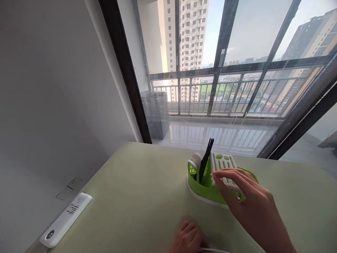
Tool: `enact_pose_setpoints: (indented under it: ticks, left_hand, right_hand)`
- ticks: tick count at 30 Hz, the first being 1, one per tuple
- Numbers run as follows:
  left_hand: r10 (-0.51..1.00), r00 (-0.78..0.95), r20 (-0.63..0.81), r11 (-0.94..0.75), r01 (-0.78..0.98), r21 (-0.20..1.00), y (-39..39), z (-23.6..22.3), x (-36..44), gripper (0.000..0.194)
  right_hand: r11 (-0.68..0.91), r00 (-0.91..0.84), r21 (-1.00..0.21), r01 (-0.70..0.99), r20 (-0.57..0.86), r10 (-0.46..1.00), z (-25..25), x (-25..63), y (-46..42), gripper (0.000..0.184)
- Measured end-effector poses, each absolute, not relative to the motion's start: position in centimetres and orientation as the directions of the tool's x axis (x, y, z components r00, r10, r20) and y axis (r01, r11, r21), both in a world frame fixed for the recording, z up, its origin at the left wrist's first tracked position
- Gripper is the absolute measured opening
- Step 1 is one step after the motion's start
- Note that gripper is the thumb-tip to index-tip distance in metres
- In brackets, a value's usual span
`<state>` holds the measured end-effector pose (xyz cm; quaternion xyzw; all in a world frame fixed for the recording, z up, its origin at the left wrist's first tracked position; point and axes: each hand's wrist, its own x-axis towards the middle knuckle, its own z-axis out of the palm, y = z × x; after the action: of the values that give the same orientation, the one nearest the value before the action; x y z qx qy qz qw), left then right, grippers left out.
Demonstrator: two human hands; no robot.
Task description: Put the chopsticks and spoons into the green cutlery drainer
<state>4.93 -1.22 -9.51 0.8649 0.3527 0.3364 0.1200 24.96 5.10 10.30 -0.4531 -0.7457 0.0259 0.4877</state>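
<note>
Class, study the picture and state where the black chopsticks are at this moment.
In the head view, the black chopsticks stand tilted in the left part of the green caddy, right of the white spoons and left of the white slotted rack.

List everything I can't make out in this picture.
All in the head view:
Right part of the green caddy: behind the right hand.
Lower ends of the white utensils: behind the caddy's front wall.
Rest of the thin white item by the left hand: cut off by the bottom edge.
Print on the white device: too small to read.
</note>
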Motion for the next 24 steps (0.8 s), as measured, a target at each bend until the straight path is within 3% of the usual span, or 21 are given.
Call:
enact_pose_setpoints:
  ticks: [4,7,12,18,24]
  left_hand:
    - [0.930,0.303,0.208,-0.338,0.482,0.809,-1.8,-8.0,4.4,0.031]
    - [0.982,0.183,-0.040,-0.018,0.308,0.951,-2.0,-6.6,4.3,0.035]
    - [0.973,0.137,-0.184,0.184,0.009,0.983,-1.4,-3.9,4.5,0.060]
    - [0.966,0.149,-0.210,0.230,-0.131,0.964,-1.0,-2.7,4.0,0.060]
    - [0.956,0.246,-0.161,0.211,-0.192,0.959,-1.1,-3.9,3.1,0.056]
  right_hand:
    - [0.608,-0.167,-0.478,0.634,0.683,0.711,10.4,24.8,4.9,0.008]
    - [0.612,-0.216,-0.512,0.603,0.633,0.743,10.4,24.6,4.6,0.010]
    - [0.570,-0.425,-0.620,0.539,0.384,0.820,10.2,24.4,3.9,0.020]
    - [0.493,-0.610,-0.643,0.587,0.050,0.791,11.0,23.4,3.2,0.033]
    - [0.555,-0.664,-0.651,0.518,0.104,0.741,11.5,21.9,2.9,0.020]
